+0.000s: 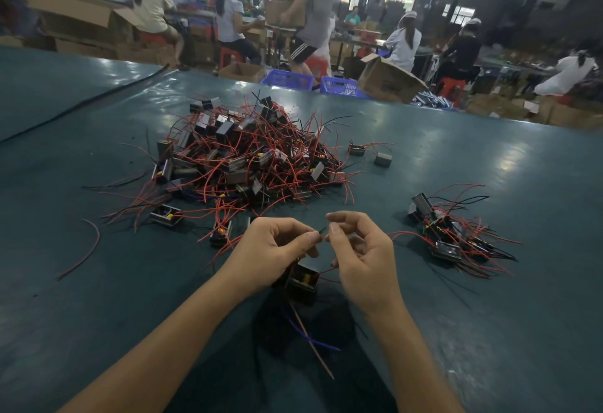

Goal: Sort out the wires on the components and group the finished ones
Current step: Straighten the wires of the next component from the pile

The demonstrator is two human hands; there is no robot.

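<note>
1. Head view: near centre, the left hand [277, 251] and right hand [363, 257] both pinch a thin dark wire [323, 229] just above the component [301, 282].
2. The tangled pile [248, 158] lies farther back on the worktop [489, 331], and a small group [456, 238] sits to the right.

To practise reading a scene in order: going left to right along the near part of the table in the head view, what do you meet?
Loose red wire → leftmost stray component → left hand → thin wire pinched by both hands → right hand → small pile of components.
</note>
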